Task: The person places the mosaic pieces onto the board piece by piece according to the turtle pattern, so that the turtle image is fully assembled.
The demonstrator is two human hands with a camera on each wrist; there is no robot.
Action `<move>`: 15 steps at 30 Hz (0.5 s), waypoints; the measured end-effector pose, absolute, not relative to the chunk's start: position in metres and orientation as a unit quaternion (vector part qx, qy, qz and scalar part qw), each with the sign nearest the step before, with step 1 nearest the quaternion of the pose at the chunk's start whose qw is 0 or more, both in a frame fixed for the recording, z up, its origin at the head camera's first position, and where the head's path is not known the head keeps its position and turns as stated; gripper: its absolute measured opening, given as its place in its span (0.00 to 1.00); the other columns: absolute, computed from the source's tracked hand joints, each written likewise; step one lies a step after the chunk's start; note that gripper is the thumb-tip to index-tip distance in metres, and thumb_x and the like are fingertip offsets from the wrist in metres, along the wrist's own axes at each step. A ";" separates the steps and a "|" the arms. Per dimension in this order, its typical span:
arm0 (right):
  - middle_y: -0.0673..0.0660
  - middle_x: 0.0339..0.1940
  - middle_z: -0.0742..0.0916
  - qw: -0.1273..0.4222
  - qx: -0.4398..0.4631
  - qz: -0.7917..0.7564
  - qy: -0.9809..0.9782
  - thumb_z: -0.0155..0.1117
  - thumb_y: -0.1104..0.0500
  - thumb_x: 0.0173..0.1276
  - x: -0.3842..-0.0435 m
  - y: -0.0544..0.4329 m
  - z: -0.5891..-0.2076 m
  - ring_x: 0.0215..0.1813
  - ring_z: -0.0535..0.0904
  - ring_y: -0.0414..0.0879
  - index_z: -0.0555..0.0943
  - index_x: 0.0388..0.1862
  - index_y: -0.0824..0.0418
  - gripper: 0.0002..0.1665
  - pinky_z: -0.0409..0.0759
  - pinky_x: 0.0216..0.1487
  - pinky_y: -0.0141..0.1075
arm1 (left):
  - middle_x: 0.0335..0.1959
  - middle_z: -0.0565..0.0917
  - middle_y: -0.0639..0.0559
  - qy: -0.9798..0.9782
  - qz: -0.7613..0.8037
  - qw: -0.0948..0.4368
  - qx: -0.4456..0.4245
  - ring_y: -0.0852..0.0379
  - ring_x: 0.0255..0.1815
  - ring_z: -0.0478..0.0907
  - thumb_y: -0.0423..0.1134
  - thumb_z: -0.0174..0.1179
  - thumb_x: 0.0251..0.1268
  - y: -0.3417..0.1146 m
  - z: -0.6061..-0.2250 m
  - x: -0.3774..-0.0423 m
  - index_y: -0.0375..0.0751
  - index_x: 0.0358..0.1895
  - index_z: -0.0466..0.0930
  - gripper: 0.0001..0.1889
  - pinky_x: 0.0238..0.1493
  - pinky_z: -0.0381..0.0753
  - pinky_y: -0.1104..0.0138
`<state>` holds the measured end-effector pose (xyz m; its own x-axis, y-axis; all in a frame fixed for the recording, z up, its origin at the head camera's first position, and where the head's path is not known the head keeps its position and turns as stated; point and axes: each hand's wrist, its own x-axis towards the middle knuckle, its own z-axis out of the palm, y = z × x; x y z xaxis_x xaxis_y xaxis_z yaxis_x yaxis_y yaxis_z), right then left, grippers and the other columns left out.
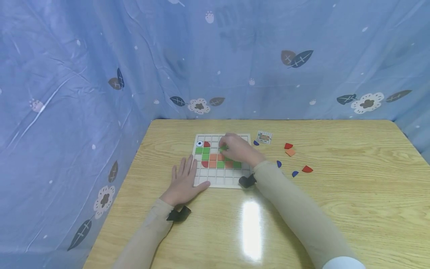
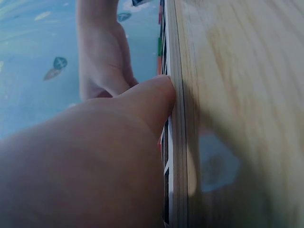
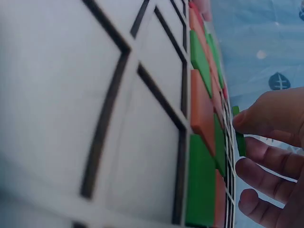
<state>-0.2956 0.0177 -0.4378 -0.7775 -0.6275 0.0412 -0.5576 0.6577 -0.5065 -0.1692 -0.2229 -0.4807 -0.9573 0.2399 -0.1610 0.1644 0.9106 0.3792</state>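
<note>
A white grid board point(image 1: 220, 181) lies on the table with green, orange and red tiles and an eye tile point(image 1: 199, 144) set in its squares. My left hand point(image 1: 183, 183) rests at the board's lower left corner, fingers spread, the thumb point(image 2: 156, 92) against its front edge. Over the upper middle of the grid is my right hand point(image 1: 238, 147). Its thumb and index finger pinch a thin green tile point(image 3: 239, 137), held just off the board in the right wrist view. Part of the grid is hidden beneath the right hand and forearm.
A small picture card point(image 1: 264, 137) lies right of the board. Near it on the wooden table point(image 1: 352, 179) are loose red pieces point(image 1: 307, 169), an orange tile point(image 1: 290, 152) and several blue pieces point(image 1: 279, 163). A blue patterned curtain point(image 1: 252, 56) borders the table behind and at left.
</note>
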 end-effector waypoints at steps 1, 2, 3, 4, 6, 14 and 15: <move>0.56 0.53 0.86 0.072 -0.324 -0.256 0.908 0.67 0.64 0.69 -0.297 0.017 -0.439 0.56 0.82 0.50 0.87 0.54 0.62 0.15 0.82 0.62 0.43 | 0.88 0.30 0.45 0.972 0.185 0.103 0.104 0.40 0.87 0.23 0.75 0.46 0.73 -0.223 -0.481 -0.169 0.39 0.86 0.34 0.56 0.80 0.27 0.34; 0.56 0.53 0.87 0.075 -0.322 -0.257 0.908 0.68 0.64 0.69 -0.297 0.015 -0.440 0.56 0.82 0.51 0.87 0.53 0.62 0.15 0.82 0.63 0.43 | 0.88 0.30 0.45 0.972 0.186 0.104 0.103 0.40 0.87 0.23 0.75 0.46 0.72 -0.223 -0.481 -0.169 0.39 0.86 0.34 0.56 0.80 0.26 0.34; 0.56 0.52 0.87 0.077 -0.319 -0.258 0.909 0.68 0.65 0.69 -0.297 0.014 -0.440 0.56 0.82 0.51 0.87 0.53 0.62 0.14 0.81 0.63 0.44 | 0.88 0.30 0.46 0.972 0.186 0.103 0.103 0.40 0.87 0.23 0.75 0.46 0.72 -0.223 -0.481 -0.169 0.40 0.86 0.34 0.56 0.80 0.26 0.34; 0.56 0.52 0.87 0.079 -0.317 -0.258 0.909 0.68 0.65 0.68 -0.298 0.013 -0.441 0.56 0.82 0.51 0.87 0.53 0.61 0.14 0.81 0.63 0.44 | 0.88 0.29 0.46 0.972 0.186 0.103 0.103 0.40 0.87 0.23 0.75 0.46 0.72 -0.223 -0.481 -0.169 0.40 0.86 0.34 0.56 0.80 0.26 0.34; 0.56 0.52 0.87 0.080 -0.313 -0.253 0.912 0.68 0.64 0.68 -0.298 0.011 -0.442 0.56 0.82 0.51 0.88 0.52 0.61 0.14 0.81 0.64 0.44 | 0.88 0.29 0.46 0.972 0.184 0.103 0.103 0.40 0.87 0.23 0.75 0.46 0.72 -0.223 -0.481 -0.169 0.40 0.86 0.34 0.56 0.80 0.26 0.34; 0.56 0.55 0.88 0.082 -0.303 -0.249 0.916 0.67 0.65 0.70 -0.296 0.009 -0.442 0.62 0.81 0.53 0.89 0.51 0.60 0.13 0.76 0.71 0.48 | 0.87 0.29 0.46 0.972 0.184 0.103 0.101 0.40 0.87 0.22 0.76 0.45 0.72 -0.223 -0.483 -0.169 0.40 0.86 0.34 0.56 0.80 0.26 0.34; 0.57 0.55 0.88 0.082 -0.302 -0.251 0.916 0.67 0.65 0.70 -0.295 0.009 -0.442 0.63 0.81 0.54 0.90 0.50 0.60 0.12 0.76 0.71 0.48 | 0.87 0.29 0.46 0.972 0.185 0.103 0.101 0.41 0.87 0.22 0.76 0.45 0.72 -0.223 -0.482 -0.169 0.40 0.86 0.34 0.56 0.80 0.26 0.34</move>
